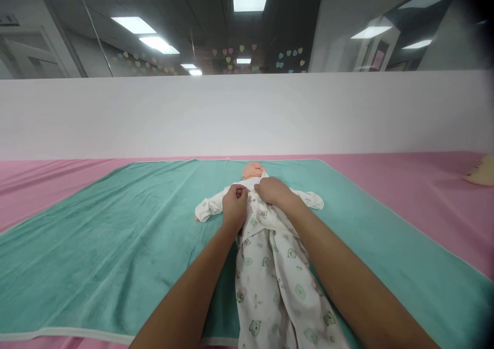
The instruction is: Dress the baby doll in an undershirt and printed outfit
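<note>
A baby doll (253,171) lies on its back on a teal blanket (116,236), its head pointing away from me. It wears a white sleepsuit (270,266) printed with small green animals. My left hand (234,206) is closed, pinching the sleepsuit fabric at the doll's chest near the collar. My right hand (272,190) is closed on the fabric at the other side of the chest. Both hands meet just below the doll's chin. The doll's sleeves stretch out to either side.
The blanket covers a pink sheet (424,194) on a wide surface. A white partition (247,112) runs along the far edge, with glass and ceiling lights above. A tan, fuzzy object (482,173) lies at the far right edge.
</note>
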`<state>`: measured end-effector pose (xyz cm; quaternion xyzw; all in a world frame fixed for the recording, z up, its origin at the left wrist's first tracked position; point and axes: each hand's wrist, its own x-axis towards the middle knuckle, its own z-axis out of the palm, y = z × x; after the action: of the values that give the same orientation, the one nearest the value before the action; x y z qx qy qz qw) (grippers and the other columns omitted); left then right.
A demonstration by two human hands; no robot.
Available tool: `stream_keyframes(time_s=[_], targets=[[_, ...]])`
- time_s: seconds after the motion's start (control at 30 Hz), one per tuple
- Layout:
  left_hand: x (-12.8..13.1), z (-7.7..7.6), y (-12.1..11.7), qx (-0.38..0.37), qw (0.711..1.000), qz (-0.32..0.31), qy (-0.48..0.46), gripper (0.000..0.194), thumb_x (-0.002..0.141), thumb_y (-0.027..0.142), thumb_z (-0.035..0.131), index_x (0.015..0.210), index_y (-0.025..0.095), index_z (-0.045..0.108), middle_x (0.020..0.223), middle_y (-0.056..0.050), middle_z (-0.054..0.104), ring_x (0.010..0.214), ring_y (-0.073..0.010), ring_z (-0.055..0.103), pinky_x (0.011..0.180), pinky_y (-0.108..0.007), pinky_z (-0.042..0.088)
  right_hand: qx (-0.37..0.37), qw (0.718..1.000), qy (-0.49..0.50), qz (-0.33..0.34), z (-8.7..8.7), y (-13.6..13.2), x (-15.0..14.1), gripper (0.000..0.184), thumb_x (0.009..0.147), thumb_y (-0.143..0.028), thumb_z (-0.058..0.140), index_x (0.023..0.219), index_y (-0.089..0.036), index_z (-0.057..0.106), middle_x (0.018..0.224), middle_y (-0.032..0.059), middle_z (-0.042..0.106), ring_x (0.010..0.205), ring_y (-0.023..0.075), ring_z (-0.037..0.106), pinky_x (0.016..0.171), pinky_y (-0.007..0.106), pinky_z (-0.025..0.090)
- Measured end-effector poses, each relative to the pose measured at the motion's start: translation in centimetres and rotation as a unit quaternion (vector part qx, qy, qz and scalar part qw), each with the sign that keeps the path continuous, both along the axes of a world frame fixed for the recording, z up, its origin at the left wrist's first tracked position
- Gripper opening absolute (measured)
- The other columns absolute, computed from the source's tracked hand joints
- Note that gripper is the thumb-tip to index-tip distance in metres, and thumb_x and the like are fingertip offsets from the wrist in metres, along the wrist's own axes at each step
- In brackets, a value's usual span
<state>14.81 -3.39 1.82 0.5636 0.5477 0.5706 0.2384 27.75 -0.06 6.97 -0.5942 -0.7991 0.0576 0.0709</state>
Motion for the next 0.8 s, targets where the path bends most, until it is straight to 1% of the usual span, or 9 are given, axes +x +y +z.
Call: stream_keyframes(time_s=[0.07,0.13,0.17,0.23,0.27,0.33,0.47,0.57,0.8], targets=[[0.0,0.0,0.0,0.011,1.000,0.003,0.001,0.007,0.074,0.022,0.051,0.077,0.019,0.057,0.068,0.001,0.057,0.065,-0.0127,0.051,0.061,-0.023,0.039,-0.027,0.999,0.025,0.017,0.3,0.5,0.9,0.025,0.079,-0.021,0.048,0.057,-0.013,0.058,0.063,0.0136,0.064,0.064,0.0207,0.061,0.057,0.028,0.041],[-0.1,0.1,-0.1,0.033,0.999,0.005,0.006,0.008,0.073,0.019,0.050,0.078,0.020,0.056,0.068,0.002,0.056,0.066,-0.0124,0.050,0.062,-0.023,0.038,-0.070,0.985,0.156,0.031,0.3,0.9,1.5,0.027,0.078,-0.021,0.046,0.054,-0.015,0.054,0.055,0.0095,0.062,0.050,0.0160,0.057,0.049,0.026,0.039],[-0.1,0.2,-0.2,0.043,0.999,0.006,0.005,0.009,0.073,0.018,0.049,0.079,0.020,0.056,0.068,0.002,0.055,0.066,-0.0123,0.050,0.063,-0.023,0.038,-0.096,0.959,0.264,0.037,0.1,1.1,1.7,0.025,0.077,-0.022,0.047,0.054,-0.015,0.053,0.053,0.0075,0.061,0.045,0.0141,0.054,0.045,0.025,0.037],[-0.1,0.6,-0.3,0.052,0.999,0.003,-0.011,0.011,0.072,0.018,0.050,0.081,0.020,0.055,0.069,0.003,0.055,0.067,-0.0122,0.050,0.064,-0.022,0.038,-0.139,0.869,0.472,0.044,-0.3,1.4,1.9,0.020,0.073,-0.025,0.052,0.055,-0.016,0.051,0.051,0.0040,0.059,0.040,0.0109,0.048,0.038,0.023,0.032],[-0.1,0.9,-0.3,0.050,0.998,-0.002,-0.030,0.011,0.072,0.019,0.051,0.082,0.020,0.055,0.069,0.003,0.055,0.067,-0.0119,0.050,0.064,-0.022,0.038,-0.151,0.827,0.540,0.044,-0.7,1.5,1.8,0.020,0.072,-0.027,0.055,0.056,-0.016,0.050,0.050,0.0025,0.057,0.039,0.0096,0.046,0.036,0.022,0.029],[0.0,1.5,-0.1,0.037,0.995,-0.025,-0.085,0.013,0.070,0.019,0.052,0.084,0.020,0.053,0.065,0.004,0.053,0.064,-0.0108,0.049,0.061,-0.021,0.039,-0.154,0.791,0.591,0.042,-1.3,1.7,1.6,0.021,0.071,-0.031,0.056,0.057,-0.016,0.049,0.048,-0.0003,0.053,0.037,0.0076,0.042,0.034,0.020,0.026],[0.7,3.3,1.6,-0.008,0.972,-0.122,-0.202,0.017,0.067,0.017,0.052,0.083,0.019,0.050,0.053,0.005,0.048,0.046,-0.0085,0.042,0.044,-0.020,0.032,-0.143,0.750,0.645,0.040,-2.6,2.2,1.7,0.025,0.072,-0.037,0.051,0.057,-0.018,0.044,0.046,-0.0036,0.045,0.034,0.0060,0.038,0.032,0.019,0.023],[1.8,4.4,3.2,-0.047,0.951,-0.181,-0.246,0.016,0.064,0.016,0.053,0.080,0.018,0.049,0.050,0.005,0.049,0.043,-0.0090,0.043,0.039,-0.020,0.030,-0.134,0.732,0.666,0.047,-3.1,2.7,1.9,0.027,0.073,-0.040,0.049,0.057,-0.018,0.044,0.044,-0.0039,0.044,0.033,0.0066,0.038,0.031,0.020,0.022],[3.5,4.0,4.6,-0.059,0.943,-0.189,-0.268,0.013,0.062,0.015,0.054,0.074,0.017,0.050,0.042,0.007,0.042,0.035,-0.0059,0.033,0.033,-0.019,0.020,-0.071,0.731,0.676,0.055,-3.7,2.8,1.6,0.028,0.075,-0.039,0.047,0.055,-0.019,0.045,0.037,-0.0054,0.043,0.028,0.0077,0.035,0.030,0.022,0.022]])
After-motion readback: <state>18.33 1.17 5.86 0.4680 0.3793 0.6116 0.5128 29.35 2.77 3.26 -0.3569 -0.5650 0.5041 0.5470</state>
